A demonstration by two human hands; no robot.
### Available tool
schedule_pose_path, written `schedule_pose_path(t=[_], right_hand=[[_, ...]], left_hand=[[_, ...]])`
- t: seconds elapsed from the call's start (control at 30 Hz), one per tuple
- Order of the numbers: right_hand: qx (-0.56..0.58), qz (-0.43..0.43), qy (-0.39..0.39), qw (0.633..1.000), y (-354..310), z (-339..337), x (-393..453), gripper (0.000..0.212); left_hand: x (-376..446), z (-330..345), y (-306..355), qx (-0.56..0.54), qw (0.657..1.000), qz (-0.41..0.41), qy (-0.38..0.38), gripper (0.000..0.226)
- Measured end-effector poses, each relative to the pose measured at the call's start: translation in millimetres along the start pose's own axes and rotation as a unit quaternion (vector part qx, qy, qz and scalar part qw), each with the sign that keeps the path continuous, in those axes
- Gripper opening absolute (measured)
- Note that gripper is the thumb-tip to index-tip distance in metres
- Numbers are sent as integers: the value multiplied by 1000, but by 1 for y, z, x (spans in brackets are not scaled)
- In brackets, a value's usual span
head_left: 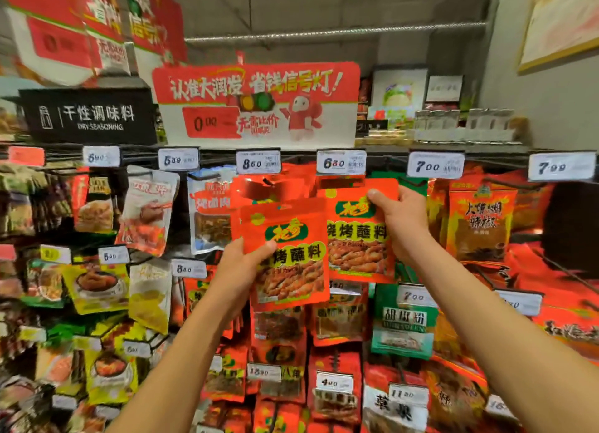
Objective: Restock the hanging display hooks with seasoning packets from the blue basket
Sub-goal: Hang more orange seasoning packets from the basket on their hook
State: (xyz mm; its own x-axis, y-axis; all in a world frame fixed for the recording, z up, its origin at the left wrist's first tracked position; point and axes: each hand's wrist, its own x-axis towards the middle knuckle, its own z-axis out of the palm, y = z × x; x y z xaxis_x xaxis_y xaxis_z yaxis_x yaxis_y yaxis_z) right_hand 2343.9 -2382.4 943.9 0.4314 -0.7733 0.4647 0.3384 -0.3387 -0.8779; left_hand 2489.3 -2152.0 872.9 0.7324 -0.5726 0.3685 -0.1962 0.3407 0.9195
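Note:
My left hand (241, 267) grips a red barbecue seasoning packet (288, 254) by its lower left edge, thumb across the front, holding it up in front of the display. My right hand (405, 218) holds a matching red packet (356, 234) by its upper right corner, just under the 6.80 price tag (341, 162). Whether that packet hangs on its hook (340, 176) cannot be told. The two packets overlap slightly, the left one in front. The blue basket is out of view.
Rows of hanging seasoning packets fill the wall: white and yellow packs (147, 212) to the left, a green pepper pack (403, 319) and red chilli packs (479, 225) to the right. A red promotional sign (256, 101) and a top shelf of jars (463, 124) sit above.

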Motion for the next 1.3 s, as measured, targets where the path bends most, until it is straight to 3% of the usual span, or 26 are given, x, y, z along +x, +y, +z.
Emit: schedule_pose_path(t=[0.27, 0.5, 0.73, 0.83, 1.03, 1.2, 1.3], right_hand=[[-27, 40, 17, 999, -2, 26, 9, 13], [-40, 63, 43, 996, -7, 34, 8, 15], [-90, 42, 79, 992, -3, 36, 19, 39], [-118, 55, 68, 989, -2, 35, 21, 45], [44, 70, -12, 997, 6, 14, 13, 39], [-108, 5, 4, 994, 8, 18, 18, 27], [-163, 3, 33, 986, 2, 23, 22, 45]], left_hand=[[19, 16, 0, 8, 1000, -20, -8, 8], [33, 37, 0, -3, 999, -44, 5, 27], [41, 52, -4, -11, 999, -36, 15, 38], [46, 65, -1, -5, 1000, -20, 3, 30], [61, 101, 14, -10, 1000, -9, 1, 14], [76, 122, 24, -44, 998, -22, 35, 3], [85, 122, 28, -23, 997, -34, 63, 15]])
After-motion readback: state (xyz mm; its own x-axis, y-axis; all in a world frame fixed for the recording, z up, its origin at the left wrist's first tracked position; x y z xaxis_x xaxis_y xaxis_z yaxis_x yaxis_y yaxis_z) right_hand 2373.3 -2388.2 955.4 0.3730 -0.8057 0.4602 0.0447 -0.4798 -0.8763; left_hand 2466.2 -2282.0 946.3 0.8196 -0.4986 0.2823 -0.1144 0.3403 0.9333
